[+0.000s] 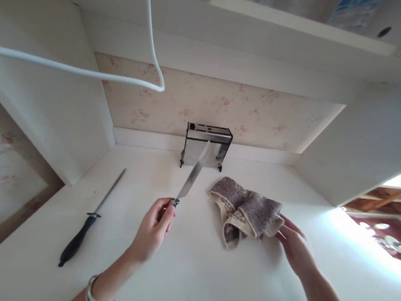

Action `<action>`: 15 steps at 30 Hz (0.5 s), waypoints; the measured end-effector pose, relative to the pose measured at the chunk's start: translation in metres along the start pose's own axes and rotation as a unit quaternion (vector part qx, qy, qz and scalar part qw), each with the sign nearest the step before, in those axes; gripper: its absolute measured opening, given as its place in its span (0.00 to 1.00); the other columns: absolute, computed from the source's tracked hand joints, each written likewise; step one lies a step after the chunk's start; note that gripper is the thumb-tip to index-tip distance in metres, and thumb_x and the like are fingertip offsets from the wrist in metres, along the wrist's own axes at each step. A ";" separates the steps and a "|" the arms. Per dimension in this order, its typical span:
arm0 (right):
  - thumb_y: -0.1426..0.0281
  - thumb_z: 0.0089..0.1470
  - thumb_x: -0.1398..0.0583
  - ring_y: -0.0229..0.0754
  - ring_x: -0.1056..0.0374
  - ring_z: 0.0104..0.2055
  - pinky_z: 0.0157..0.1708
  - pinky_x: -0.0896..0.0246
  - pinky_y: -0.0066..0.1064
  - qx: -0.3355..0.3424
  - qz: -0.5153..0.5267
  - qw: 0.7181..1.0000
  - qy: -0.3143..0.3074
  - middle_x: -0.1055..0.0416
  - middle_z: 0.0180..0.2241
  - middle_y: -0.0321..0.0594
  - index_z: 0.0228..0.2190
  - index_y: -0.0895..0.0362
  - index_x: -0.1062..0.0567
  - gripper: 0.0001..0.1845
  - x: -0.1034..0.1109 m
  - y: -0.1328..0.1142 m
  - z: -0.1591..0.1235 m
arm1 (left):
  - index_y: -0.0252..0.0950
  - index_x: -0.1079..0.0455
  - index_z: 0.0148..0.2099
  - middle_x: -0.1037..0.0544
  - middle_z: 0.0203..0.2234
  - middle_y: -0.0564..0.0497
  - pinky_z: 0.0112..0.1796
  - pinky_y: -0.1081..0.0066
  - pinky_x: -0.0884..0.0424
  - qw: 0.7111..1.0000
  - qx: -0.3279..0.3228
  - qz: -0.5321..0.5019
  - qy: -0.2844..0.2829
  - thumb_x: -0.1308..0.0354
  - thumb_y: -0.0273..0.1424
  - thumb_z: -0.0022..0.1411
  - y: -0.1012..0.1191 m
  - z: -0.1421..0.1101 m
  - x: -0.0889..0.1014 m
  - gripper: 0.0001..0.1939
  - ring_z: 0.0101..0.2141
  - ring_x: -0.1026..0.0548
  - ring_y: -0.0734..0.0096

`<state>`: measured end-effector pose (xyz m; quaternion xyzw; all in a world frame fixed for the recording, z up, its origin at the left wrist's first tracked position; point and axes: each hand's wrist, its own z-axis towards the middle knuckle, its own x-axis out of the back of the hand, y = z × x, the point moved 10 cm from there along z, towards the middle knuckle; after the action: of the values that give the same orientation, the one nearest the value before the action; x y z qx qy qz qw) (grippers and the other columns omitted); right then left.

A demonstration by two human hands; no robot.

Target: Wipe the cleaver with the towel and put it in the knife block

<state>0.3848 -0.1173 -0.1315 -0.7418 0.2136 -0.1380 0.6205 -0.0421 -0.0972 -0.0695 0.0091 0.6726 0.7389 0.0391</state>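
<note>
My left hand [155, 222] is closed round the handle of a kitchen knife [193, 175]. The blade points up and away from me, its tip in front of a steel knife block [203, 151]. A brown and cream patterned towel [249, 211] lies crumpled to the right of the knife. At the towel's right edge, my right hand [293, 247] pinches the cloth; some fingertips are hidden by it. On the left of the counter rests a sharpening steel [91, 220] with a black handle, apart from both hands.
All this is on a white counter [183, 271] against flowered wallpaper. White side panels [358, 145] bound it left and right, with a shelf overhead [231, 41]. A white cable [122, 78] hangs in front at upper left. The counter's right edge drops off.
</note>
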 end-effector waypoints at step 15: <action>0.70 0.56 0.48 0.42 0.27 0.30 0.31 0.36 0.30 0.379 -0.453 0.715 -0.374 0.23 0.35 0.40 0.60 0.50 0.44 0.29 -0.261 -0.056 -0.199 | 0.41 0.32 0.47 0.23 0.40 0.50 0.40 0.67 0.31 0.968 -0.050 0.245 -0.007 0.48 0.39 0.61 0.011 -0.012 -0.017 0.14 0.40 0.26 0.63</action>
<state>0.0721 -0.1538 -0.0224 -0.4436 -0.4676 -0.1834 0.7422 -0.0268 -0.1110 -0.0594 0.1774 0.6114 0.7588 -0.1380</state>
